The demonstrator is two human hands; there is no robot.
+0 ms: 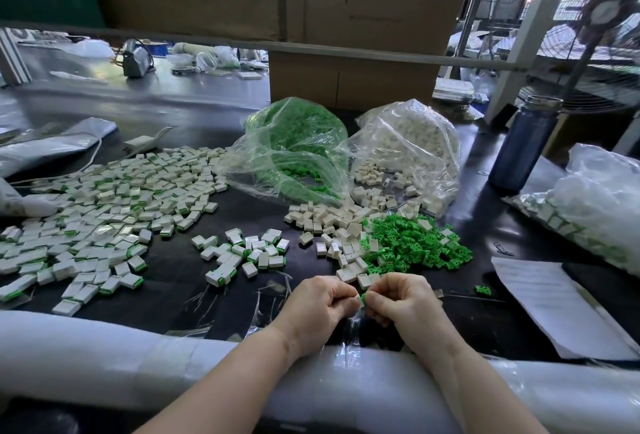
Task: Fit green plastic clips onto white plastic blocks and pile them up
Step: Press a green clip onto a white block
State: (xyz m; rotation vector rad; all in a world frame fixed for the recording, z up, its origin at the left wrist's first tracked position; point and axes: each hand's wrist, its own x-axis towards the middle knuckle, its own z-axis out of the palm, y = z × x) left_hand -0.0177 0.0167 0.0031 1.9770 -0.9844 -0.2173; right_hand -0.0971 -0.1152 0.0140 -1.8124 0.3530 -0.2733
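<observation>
Pinching a white block [356, 299] in the left hand [322, 309] and a green clip [363, 296] in the right hand [403, 302], the person brings the two together just nearer than the loose clip heap [415, 243], probably so fresh parts lie within easy reach. Both hands' fingers are curled, fingertips pressed on the small parts; the clip shows only as a green sliver between them, the block as a pale corner. Left of the heap spread finished blocks [104, 205], white with green edges, while the heap's bags [298, 143] lie beyond it.
</observation>
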